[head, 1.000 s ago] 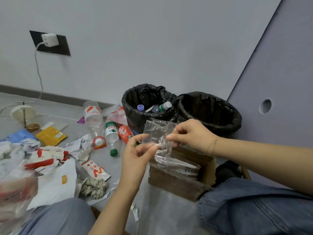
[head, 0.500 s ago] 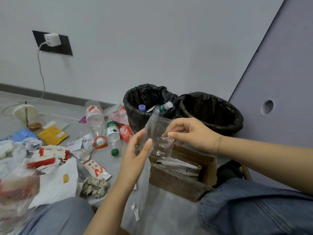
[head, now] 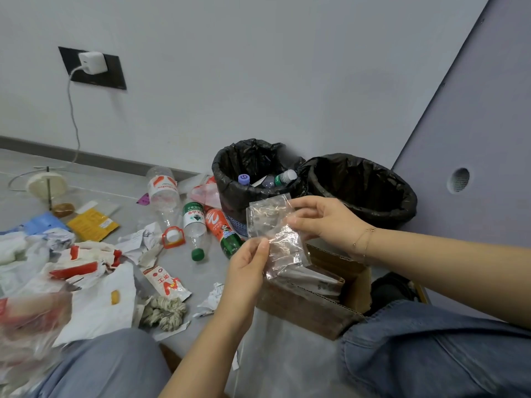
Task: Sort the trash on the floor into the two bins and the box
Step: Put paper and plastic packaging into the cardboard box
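A crinkled clear plastic wrapper (head: 273,228) hangs above the cardboard box (head: 313,314). My left hand (head: 248,261) pinches its lower left edge. My right hand (head: 324,219) pinches its upper right edge. The box holds flat plastic and paper wrappers. Behind it stand two bins with black liners: the left bin (head: 230,191) holds bottles, and I see nothing inside the right bin (head: 402,202). Loose trash covers the floor at left: a clear bottle (head: 162,191), a green-capped bottle (head: 194,225), a red and green bottle (head: 222,229), crumpled paper (head: 140,242) and a red and white sachet (head: 166,282).
My knees in jeans (head: 431,351) frame the bottom of the view. A clear plastic bag (head: 26,331) lies at the bottom left. A charger (head: 91,63) sits in a wall socket, its cable trailing to the floor. A purple panel (head: 474,139) rises at right.
My left hand, open beside the wrapper half a second ago, now pinches its lower edge. The wrapper has turned flatter toward me, still over the box.
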`<action>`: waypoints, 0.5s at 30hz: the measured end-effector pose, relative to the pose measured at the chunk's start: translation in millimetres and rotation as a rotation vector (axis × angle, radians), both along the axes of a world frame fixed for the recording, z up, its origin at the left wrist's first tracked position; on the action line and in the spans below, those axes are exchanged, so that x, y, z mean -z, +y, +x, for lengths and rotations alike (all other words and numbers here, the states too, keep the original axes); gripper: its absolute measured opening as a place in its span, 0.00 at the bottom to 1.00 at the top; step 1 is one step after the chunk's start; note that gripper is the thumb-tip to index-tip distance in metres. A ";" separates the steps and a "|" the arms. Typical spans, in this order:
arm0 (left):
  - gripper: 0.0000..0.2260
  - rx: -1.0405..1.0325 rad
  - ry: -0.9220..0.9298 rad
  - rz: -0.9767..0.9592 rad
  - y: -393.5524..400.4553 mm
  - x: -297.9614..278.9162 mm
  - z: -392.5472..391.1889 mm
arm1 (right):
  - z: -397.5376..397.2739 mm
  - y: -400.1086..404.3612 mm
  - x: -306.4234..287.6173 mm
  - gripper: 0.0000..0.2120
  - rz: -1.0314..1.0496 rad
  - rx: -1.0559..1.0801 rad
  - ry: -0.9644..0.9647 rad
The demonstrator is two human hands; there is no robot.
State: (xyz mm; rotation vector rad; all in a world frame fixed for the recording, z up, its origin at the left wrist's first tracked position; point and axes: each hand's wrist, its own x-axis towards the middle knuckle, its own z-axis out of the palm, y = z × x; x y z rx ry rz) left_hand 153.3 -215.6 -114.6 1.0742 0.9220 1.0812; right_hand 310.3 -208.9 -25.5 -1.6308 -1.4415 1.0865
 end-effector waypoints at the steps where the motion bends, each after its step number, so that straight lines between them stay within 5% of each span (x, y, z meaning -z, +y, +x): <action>1: 0.09 -0.023 -0.013 -0.001 0.1 -0.3 0.3 | 1.0 0.3 1.1 0.22 0.014 0.034 -0.053; 8: 0.08 0.089 -0.007 0.075 0.9 -3.5 1.5 | 18.2 -6.8 2.8 0.08 -0.102 0.066 0.053; 11: 0.10 0.055 0.474 0.450 9.7 10.0 1.3 | 28.0 -10.6 2.5 0.04 0.063 0.136 -0.123; 15: 0.31 0.399 1.083 0.893 17.9 23.7 5.5 | 51.4 -21.2 18.2 0.03 0.313 0.039 -0.658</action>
